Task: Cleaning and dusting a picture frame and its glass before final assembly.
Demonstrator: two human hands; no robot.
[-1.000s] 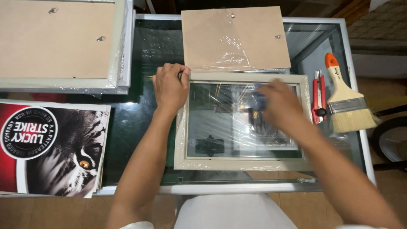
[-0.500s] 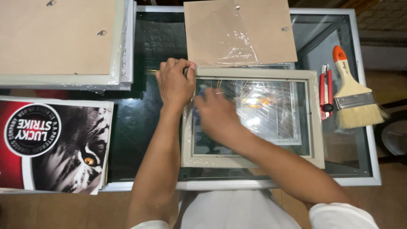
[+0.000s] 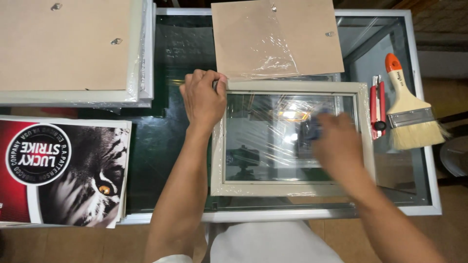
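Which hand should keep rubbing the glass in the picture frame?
The right hand, probably. It is already over the glass, blurred, with something small and dark at its fingers. The left hand grips the picture frame at its top left corner, steadying it.

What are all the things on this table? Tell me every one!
Frame: one, pale cream, glass in it, middle of the table.
Backing board: one, brown, with clear wrap on it, above the frame.
Brush: one, cream handle with orange tip, right of the frame.
Knife: one, red, between frame and brush.
Stack of frames: brown backs up, wrapped, top left.
Posters: a stack, red, black and white with a tiger face, bottom left.
Table: one, dark glass, silver rim.
Left hand: grips the frame's top left corner.
Right hand: blurred, over the glass, something dark at its fingers.
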